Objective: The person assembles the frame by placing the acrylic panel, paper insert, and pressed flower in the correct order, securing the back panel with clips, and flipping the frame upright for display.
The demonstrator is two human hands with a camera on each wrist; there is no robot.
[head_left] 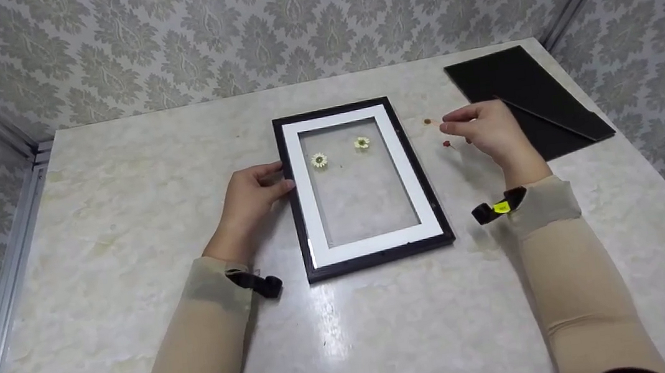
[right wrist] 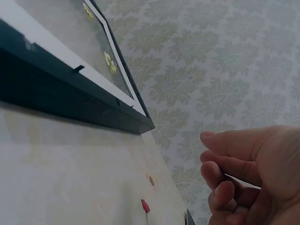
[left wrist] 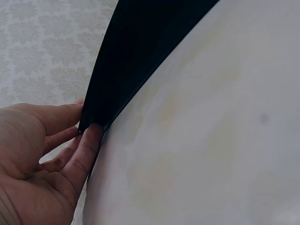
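Note:
A black picture frame (head_left: 378, 259) with a white mat (head_left: 376, 243) lies face up on the table. Two pale daisy-like dried flowers, one white (head_left: 319, 160) and one cream (head_left: 362, 143), rest in its upper window. My left hand (head_left: 249, 199) grips the frame's left edge between thumb and fingers; the left wrist view shows the dark side (left wrist: 136, 51) in that hold. Beyond the right edge, my right hand (head_left: 489, 131) hovers with loosely bent fingers and nothing visible between them. Close to its fingertips lie a small orange-brown dried flower (head_left: 427, 121) and a red bud (head_left: 446, 144) with a thin stem.
At the table's back right lies a flat black backing panel (head_left: 507, 73) with a raised flap across it. A pale marbled table (head_left: 125, 235) carries everything. Patterned walls (head_left: 302, 27) stand close behind and at both sides.

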